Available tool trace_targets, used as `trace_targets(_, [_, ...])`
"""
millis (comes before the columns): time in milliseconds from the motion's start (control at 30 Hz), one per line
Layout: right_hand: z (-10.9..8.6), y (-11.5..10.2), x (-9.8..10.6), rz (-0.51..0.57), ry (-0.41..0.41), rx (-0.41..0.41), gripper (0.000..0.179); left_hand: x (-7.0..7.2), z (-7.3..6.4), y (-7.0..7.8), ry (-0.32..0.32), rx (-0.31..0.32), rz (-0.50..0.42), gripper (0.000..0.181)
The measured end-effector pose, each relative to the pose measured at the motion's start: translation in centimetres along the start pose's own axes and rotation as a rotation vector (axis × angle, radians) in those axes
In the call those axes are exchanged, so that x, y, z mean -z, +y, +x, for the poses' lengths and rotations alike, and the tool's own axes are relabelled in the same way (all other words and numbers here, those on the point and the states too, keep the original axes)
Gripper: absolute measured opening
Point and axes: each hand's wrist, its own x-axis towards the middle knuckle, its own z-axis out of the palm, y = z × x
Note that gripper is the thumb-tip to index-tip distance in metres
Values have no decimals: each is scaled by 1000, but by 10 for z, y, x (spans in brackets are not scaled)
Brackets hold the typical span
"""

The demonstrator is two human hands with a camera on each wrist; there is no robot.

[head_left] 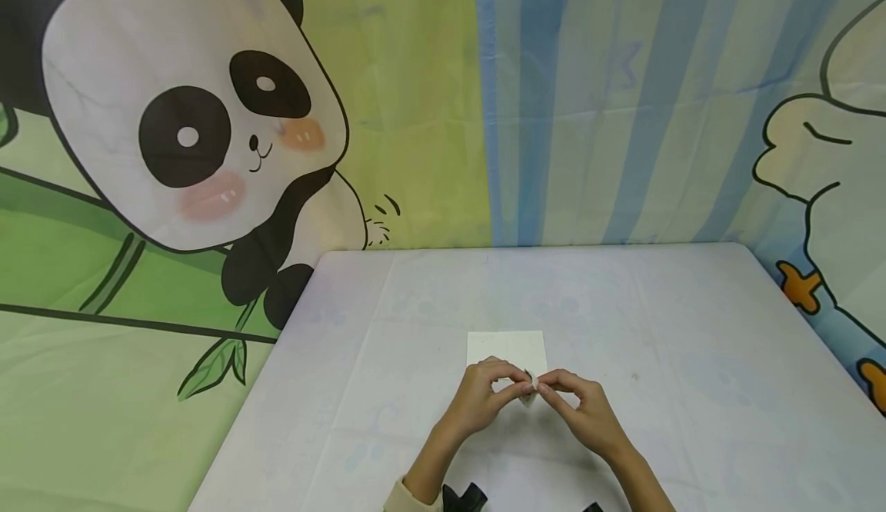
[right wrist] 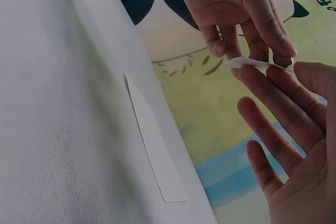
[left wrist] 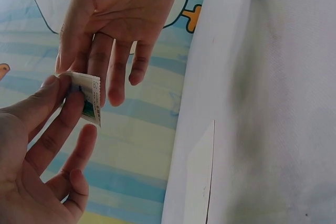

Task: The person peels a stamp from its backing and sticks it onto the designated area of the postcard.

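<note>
A small postage stamp with perforated edges, a printed "80" and a green-blue picture is held up between both hands. My left hand pinches it between thumb and fingertips from one side. From the other side my right hand pinches it with thumb and fingers. The stamp shows almost edge-on and pale in the right wrist view, slightly bent. Fingertips cover part of its face. Just beyond the hands, a white square of paper or card lies flat on the table.
A white cloth covers the table. Behind and beside it hang printed curtains with a panda and blue stripes. Black bands show near the wrists at the bottom edge.
</note>
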Motion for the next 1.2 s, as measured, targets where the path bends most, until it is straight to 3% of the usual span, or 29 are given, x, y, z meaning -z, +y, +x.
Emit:
trace_targets(200, [1,4,0,-4,11,4,17,0,0,0,13,0,14,18])
trace_targets(367, [2,3,-1,-32,67,8,17,0,-1,1,14,16,32,18])
trace_targets(633, [7,-26,6,-107,211,3,13,0,0,1,18,13,17,15])
trace_targets(867, [5,4,11,-94,333,-66,9,0,1,2,31,2,3,14])
trace_targets(967, [5,12,14,-86,378,-51,7,1,1,2,34,12,-6,14])
trace_targets(1033, [4,21,15,-45,402,11,9,1,1,2,37,13,-8,13])
trace_targets(1200, [4,22,20,-33,417,3,7,3,1,3,42,9,-9,12])
